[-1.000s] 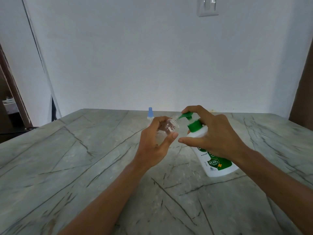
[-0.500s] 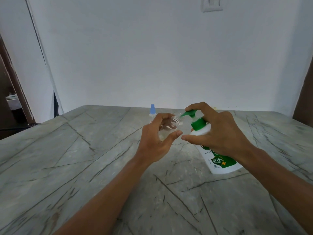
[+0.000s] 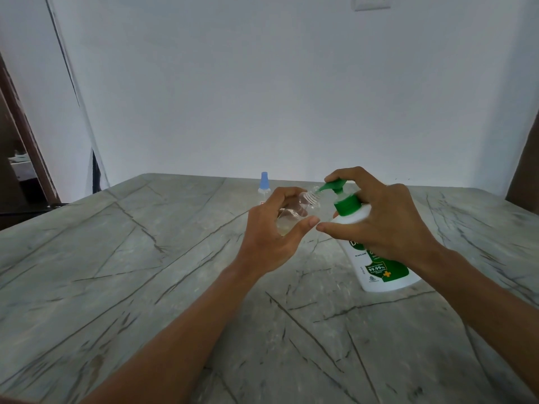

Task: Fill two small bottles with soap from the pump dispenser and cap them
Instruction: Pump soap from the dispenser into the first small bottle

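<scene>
My left grip [image 3: 269, 239] curled round the tilted clear bottle [image 3: 294, 212], its open neck at the nozzle of the pump dispenser [image 3: 379, 271] on the worktop [image 3: 140, 258]. My right grip [image 3: 390, 225] wrapped the dispenser, forefinger on its pump head. Blue-capped bottle [image 3: 264, 185] stood behind.

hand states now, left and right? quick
Left hand: gripping the small clear bottle.
Right hand: gripping the pump dispenser, index finger on its top.

Veined stone table [image 3: 116, 287]: pump dispenser [image 3: 382, 272], blue-capped bottle [image 3: 264, 188] farther back
</scene>
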`<state>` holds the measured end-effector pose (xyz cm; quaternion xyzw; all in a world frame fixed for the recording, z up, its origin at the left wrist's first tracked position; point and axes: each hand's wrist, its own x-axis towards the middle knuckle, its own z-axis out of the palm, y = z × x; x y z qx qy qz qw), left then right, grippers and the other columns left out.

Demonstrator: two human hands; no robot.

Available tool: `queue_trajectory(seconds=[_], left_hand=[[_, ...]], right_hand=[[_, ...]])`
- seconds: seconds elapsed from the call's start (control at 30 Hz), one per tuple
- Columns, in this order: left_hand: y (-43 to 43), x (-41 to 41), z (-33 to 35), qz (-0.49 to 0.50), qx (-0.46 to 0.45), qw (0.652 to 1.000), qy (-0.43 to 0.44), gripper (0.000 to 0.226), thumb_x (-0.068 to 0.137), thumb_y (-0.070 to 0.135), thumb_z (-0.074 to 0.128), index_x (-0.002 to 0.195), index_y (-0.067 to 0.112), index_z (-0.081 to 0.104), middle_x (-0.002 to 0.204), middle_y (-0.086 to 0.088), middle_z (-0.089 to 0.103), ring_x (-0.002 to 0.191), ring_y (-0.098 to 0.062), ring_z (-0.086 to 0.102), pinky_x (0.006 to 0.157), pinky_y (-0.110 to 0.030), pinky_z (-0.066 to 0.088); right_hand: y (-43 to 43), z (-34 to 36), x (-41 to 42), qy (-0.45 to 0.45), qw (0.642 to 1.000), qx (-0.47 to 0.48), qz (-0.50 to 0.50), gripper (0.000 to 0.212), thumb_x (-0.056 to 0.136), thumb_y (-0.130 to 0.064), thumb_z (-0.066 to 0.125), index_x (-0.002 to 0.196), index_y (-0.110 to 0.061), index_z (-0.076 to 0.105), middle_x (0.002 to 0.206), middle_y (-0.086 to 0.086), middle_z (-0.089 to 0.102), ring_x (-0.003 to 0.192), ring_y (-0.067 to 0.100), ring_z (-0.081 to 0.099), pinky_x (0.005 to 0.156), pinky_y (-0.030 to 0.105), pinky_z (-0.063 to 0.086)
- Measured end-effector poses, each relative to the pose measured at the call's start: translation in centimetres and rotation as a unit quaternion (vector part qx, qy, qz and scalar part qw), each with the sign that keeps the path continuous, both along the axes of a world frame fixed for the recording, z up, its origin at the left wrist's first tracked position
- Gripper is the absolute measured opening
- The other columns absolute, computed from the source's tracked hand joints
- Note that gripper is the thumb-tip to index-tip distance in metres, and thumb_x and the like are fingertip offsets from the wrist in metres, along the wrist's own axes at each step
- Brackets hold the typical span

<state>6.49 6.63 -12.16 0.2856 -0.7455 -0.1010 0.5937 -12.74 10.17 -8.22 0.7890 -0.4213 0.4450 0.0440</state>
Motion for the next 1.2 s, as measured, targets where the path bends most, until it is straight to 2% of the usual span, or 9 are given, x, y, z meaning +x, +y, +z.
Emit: queue_trajectory(seconds=[0.13,0.2,0.3,0.4,0.57,0.7,0.8,1.03,1.2], left_hand=[[0.00,0.03,-0.11,-0.005,0.006,1.000,0.001,0.041,0.083,0.027,0.076,0.118,0.013,0.060,0.105,0.015,0.068,0.092,-0.003,0.069,0.083,-0.025,0.057],[0.01,0.06,-0.04,-0.005,0.008,1.000,0.005,0.042,0.083,0.028,0.075,0.118,0.012,0.059,0.105,0.014,0.068,0.093,-0.003,0.069,0.084,-0.025,0.057],[0.01,0.01,0.05,-0.003,0.003,1.000,0.002,0.041,0.083,0.028,0.075,0.117,0.012,0.059,0.104,0.018,0.067,0.092,-0.003,0.069,0.082,-0.023,0.057],[-0.05,0.03,0.08,-0.004,0.000,1.000,0.000,0.040,0.083,0.026,0.076,0.116,0.012,0.059,0.104,0.019,0.066,0.092,-0.003,0.069,0.081,-0.024,0.057],[-0.09,0.07,-0.08,-0.004,-0.004,1.000,-0.009,0.041,0.083,0.026,0.077,0.116,0.010,0.061,0.102,0.009,0.071,0.091,-0.004,0.069,0.080,-0.021,0.056],[-0.04,0.05,0.01,-0.005,0.001,1.000,-0.006,0.038,0.084,0.026,0.076,0.116,0.013,0.059,0.103,0.017,0.067,0.091,-0.001,0.069,0.081,-0.022,0.057],[-0.01,0.04,0.14,-0.003,0.003,1.000,0.004,0.039,0.084,0.026,0.075,0.116,0.011,0.059,0.104,0.015,0.068,0.091,-0.003,0.069,0.080,-0.022,0.057],[-0.02,0.01,0.01,-0.004,0.000,1.000,-0.001,0.041,0.083,0.026,0.077,0.117,0.010,0.060,0.102,0.014,0.068,0.091,-0.003,0.069,0.081,-0.022,0.057],[0.05,-0.11,0.04,-0.005,-0.002,1.000,-0.003,0.038,0.084,0.023,0.077,0.116,0.011,0.060,0.103,0.010,0.070,0.089,-0.004,0.069,0.080,-0.024,0.057]], right_hand=[[0.04,0.03,0.09,0.020,1.000,0.006,0.003,0.070,0.062,-0.055,0.080,0.119,-0.052,0.040,0.089,-0.033,0.054,0.077,-0.009,0.061,0.062,0.000,0.045],[0.07,0.03,0.09,0.035,0.999,0.008,0.005,0.074,0.064,-0.056,0.079,0.126,-0.048,0.038,0.093,-0.026,0.059,0.074,-0.001,0.064,0.062,0.006,0.049],[0.13,0.09,0.02,0.039,0.999,0.008,0.009,0.074,0.065,-0.056,0.078,0.126,-0.049,0.036,0.092,-0.021,0.062,0.072,0.002,0.065,0.062,0.011,0.052],[0.21,0.22,0.15,0.017,1.000,0.012,0.014,0.071,0.063,-0.053,0.080,0.117,-0.056,0.035,0.083,-0.029,0.059,0.079,-0.004,0.063,0.063,0.005,0.049],[0.42,0.14,0.17,-0.012,1.000,0.004,0.015,0.065,0.059,-0.048,0.086,0.110,-0.047,0.045,0.079,-0.035,0.053,0.079,-0.015,0.060,0.059,0.001,0.045],[0.51,0.35,0.29,0.011,1.000,0.016,0.025,0.072,0.058,-0.059,0.079,0.118,-0.050,0.040,0.085,-0.036,0.053,0.086,-0.013,0.058,0.063,0.000,0.044],[0.58,0.32,0.13,0.018,0.999,0.018,0.029,0.078,0.060,-0.059,0.079,0.126,-0.052,0.038,0.087,-0.034,0.057,0.083,-0.008,0.061,0.066,0.004,0.048],[0.59,0.37,0.06,-0.009,1.000,0.011,0.023,0.073,0.055,-0.051,0.086,0.115,-0.051,0.045,0.081,-0.029,0.061,0.077,-0.004,0.064,0.065,0.008,0.051],[0.59,0.41,-0.03,-0.010,1.000,0.011,0.028,0.071,0.056,-0.052,0.084,0.115,-0.050,0.045,0.084,-0.032,0.059,0.081,-0.007,0.063,0.063,0.005,0.049]])
